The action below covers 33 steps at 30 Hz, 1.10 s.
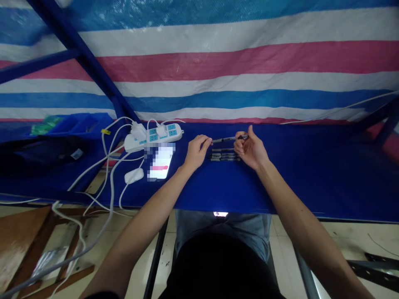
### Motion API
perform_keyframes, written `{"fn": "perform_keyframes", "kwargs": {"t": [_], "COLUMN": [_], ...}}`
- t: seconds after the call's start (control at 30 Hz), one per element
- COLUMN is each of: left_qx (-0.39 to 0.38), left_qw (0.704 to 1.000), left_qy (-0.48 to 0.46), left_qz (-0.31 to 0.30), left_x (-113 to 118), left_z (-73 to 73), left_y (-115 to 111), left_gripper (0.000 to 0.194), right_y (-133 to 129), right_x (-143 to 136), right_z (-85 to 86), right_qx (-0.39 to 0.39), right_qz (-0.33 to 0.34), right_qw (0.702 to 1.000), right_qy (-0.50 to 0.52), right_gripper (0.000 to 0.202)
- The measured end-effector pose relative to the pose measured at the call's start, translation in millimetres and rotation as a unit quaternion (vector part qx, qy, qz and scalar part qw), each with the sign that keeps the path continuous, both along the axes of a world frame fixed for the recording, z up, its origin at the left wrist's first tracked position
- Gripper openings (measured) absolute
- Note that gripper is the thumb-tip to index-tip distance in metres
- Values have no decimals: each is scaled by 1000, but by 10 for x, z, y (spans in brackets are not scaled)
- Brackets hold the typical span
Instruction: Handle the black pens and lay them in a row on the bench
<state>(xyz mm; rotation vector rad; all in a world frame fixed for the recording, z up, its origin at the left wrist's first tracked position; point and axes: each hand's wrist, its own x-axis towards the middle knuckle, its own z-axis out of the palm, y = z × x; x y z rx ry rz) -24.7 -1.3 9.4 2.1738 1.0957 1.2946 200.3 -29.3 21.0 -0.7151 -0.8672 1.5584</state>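
Note:
A clear-barrelled pen with dark parts spans the gap between my two hands, just above the tabletop. My left hand is closed, its thumb and fingertips pinching the pen's left end. At the pen's dark right end, my right hand is closed with curled fingers and the thumb pointing up. Several similar pens lie side by side on the blue table, just below the held one. The right hand partly hides their right ends.
Left of my hands lie a white power strip with plugs, a lit phone and a small white case. White cables hang over the front edge. Blue bins stand far left. A striped tarp hangs behind.

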Motion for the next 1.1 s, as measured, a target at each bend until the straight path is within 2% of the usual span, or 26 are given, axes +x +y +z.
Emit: {"fn": "perform_keyframes", "kwargs": {"t": [0.2,0.63,1.1], "left_qx": [4,5,4], "left_qw": [1000,1000,1000], "left_qy": [-5,-2,-1], "left_qz": [0,3,1], "left_x": [1,9,16], "left_z": [-2,10,21], "left_y": [1,-8,-22], "left_gripper": [32,32,33], "right_y": [-4,-13,-18], "right_x": [8,14,18], "right_z": [7,19,29], "right_qx": [7,2,3], "right_qz": [17,3,3], "right_qw": [1000,1000,1000], "right_qy": [21,-9,4], "right_gripper": [53,56,56]}}
